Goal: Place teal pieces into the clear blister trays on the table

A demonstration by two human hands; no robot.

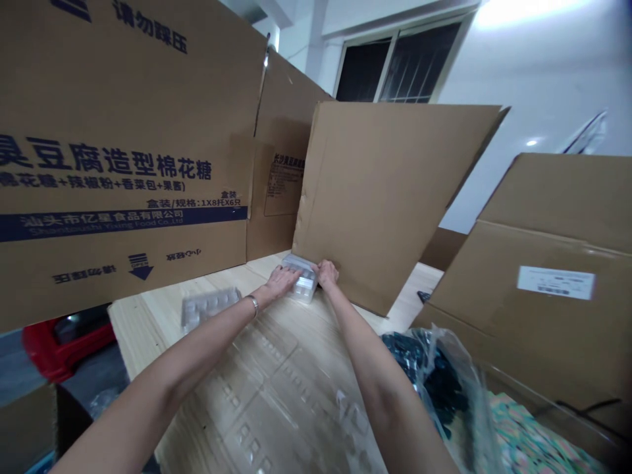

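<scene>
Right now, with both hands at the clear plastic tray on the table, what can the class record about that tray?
The clear plastic tray looks thin and shiny, roughly rectangular, with moulded compartments. It sits on the pale wood-grain table, near the foot of the plain brown cardboard panel. The left hand's fingers lie on it; the right hand is at its right side. Any contents, or a second layer, cannot be made out.

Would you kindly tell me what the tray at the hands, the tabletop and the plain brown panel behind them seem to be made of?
Tray: probably clear, glossy plastic, given its transparent walls and highlights. Tabletop: pale, smooth wood or wood-look laminate, showing grain. Panel: matt brown cardboard, by its colour and folded edge.
</scene>
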